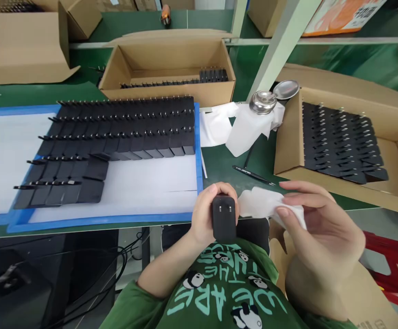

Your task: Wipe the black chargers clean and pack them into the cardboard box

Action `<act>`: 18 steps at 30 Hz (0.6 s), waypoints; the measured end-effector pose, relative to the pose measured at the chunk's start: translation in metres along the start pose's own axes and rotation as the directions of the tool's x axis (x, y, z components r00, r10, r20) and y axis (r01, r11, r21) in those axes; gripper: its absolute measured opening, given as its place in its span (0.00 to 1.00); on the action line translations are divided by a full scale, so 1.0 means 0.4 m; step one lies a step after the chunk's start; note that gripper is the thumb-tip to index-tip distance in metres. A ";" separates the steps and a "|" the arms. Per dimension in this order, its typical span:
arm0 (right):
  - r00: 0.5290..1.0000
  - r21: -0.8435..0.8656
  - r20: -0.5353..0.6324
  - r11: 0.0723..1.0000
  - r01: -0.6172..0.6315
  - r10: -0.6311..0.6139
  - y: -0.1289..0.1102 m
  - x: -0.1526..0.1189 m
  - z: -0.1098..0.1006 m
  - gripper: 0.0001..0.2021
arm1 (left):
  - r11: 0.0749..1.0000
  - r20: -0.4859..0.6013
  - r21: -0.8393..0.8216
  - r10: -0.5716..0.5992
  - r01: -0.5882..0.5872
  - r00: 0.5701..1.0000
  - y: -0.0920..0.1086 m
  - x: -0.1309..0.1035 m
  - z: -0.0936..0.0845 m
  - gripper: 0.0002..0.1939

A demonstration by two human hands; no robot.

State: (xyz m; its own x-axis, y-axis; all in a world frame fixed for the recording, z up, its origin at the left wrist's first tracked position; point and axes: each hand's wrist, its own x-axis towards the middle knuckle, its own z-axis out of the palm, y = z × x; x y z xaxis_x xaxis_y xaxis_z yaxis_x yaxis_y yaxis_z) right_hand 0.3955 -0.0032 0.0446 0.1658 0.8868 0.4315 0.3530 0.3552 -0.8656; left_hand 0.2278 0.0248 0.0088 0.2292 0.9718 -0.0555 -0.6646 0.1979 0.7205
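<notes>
My left hand is wrapped round a black power adapter, its two metal prongs facing up toward me. In my right hand a white cloth is pinched between thumb and fingers, its loose end reaching left almost to the adapter. Many more black adapters stand in rows, prongs up, in the blue-edged tray on the left. Black tweezers lie on the green bench just beyond the cloth.
An open carton holding adapters stands at right, another carton behind the tray. A metal dispenser with a raised lid sits on white cloths. A pale post rises behind. A red stool is at lower right.
</notes>
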 end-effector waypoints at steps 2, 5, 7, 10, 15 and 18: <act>0.999 0.047 -0.044 0.999 -0.003 0.005 0.007 -0.010 0.018 0.09 | 1.000 -0.018 0.004 0.000 0.000 1.000 0.003 -0.002 -0.002 0.26; 0.996 0.068 -0.078 0.996 0.058 -0.053 0.005 -0.013 0.054 0.12 | 1.000 -0.033 0.015 -0.025 0.025 0.999 0.003 -0.006 -0.004 0.26; 0.982 0.023 -0.017 0.982 0.189 -0.188 -0.001 -0.007 0.082 0.15 | 0.999 -0.056 0.028 -0.045 0.046 0.997 0.003 -0.009 -0.006 0.26; 0.914 0.008 0.131 0.922 0.386 -0.384 -0.004 0.003 0.118 0.16 | 0.997 -0.135 0.045 -0.048 0.055 0.990 0.006 -0.012 -0.007 0.24; 0.819 -0.090 0.269 0.833 0.546 -0.507 0.008 -0.015 0.115 0.18 | 0.989 -0.238 0.129 -0.038 0.071 0.970 0.023 -0.013 -0.002 0.24; 0.743 -0.153 0.372 0.752 0.641 -0.557 0.006 -0.035 0.086 0.16 | 0.985 -0.237 0.160 -0.026 0.065 0.971 0.027 -0.012 -0.001 0.25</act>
State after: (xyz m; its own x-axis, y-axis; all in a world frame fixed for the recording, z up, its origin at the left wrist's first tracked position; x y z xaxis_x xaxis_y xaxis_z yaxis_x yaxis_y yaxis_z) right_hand 0.3626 -0.0045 0.0277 -0.4163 0.5710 0.7075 0.5130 0.7900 -0.3357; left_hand 0.2191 0.0225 0.0167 0.0709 0.9690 -0.2366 -0.5259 0.2379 0.8166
